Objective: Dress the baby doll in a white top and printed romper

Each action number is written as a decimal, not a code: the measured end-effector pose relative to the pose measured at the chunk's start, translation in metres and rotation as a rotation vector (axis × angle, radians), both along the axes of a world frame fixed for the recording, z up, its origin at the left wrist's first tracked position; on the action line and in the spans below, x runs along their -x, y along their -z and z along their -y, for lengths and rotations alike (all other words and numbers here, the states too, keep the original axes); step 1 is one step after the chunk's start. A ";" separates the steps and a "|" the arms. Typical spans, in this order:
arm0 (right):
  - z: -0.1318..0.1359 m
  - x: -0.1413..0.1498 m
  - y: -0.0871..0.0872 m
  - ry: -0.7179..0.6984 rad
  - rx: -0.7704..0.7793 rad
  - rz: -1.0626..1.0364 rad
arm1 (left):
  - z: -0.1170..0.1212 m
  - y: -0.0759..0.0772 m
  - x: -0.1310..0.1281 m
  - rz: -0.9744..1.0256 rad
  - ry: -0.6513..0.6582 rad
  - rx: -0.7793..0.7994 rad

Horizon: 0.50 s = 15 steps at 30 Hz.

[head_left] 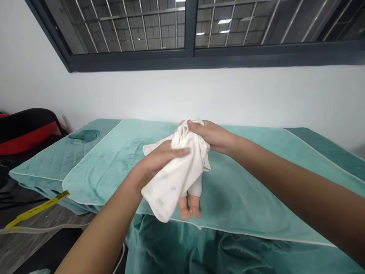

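Observation:
A baby doll (195,203) lies on the teal bed cover with its bare feet towards me. Its white bottoms show above the legs, while its head and most of its body are hidden. A soft white baby garment (171,186) with a faint print is bunched over the doll's upper part, one end hanging down to the lower left. My left hand (161,156) grips the cloth from the left side, thumb on top. Up near the gathered edge, my right hand (212,136) pinches the same cloth between thumb and fingers.
The teal bed (256,205) runs along a white wall below a barred window (188,61). At its left end is a face hole (84,136). A black and red chair (28,133) stands left, near a cable with a yellow tag (38,208).

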State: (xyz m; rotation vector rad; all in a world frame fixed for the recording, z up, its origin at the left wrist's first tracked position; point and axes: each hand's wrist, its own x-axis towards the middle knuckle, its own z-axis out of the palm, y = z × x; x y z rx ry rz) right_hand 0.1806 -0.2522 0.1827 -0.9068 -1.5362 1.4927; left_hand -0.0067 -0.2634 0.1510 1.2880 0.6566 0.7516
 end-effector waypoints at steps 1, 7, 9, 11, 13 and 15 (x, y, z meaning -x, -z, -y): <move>-0.001 0.001 0.003 0.017 -0.002 -0.037 | 0.001 0.000 0.003 -0.058 0.041 -0.021; 0.012 0.004 0.025 -0.052 0.110 -0.025 | 0.000 0.011 0.004 0.117 -0.167 0.016; 0.018 0.006 0.031 -0.227 0.129 0.026 | -0.004 0.017 -0.001 0.171 -0.248 0.039; 0.021 0.006 0.034 -0.334 0.108 0.040 | -0.007 0.023 -0.002 0.167 -0.288 0.058; 0.019 0.004 0.035 -0.279 0.081 -0.003 | -0.008 0.029 0.000 0.148 -0.271 0.072; 0.016 0.000 0.037 -0.169 0.069 -0.092 | -0.006 0.035 0.007 0.128 -0.153 0.087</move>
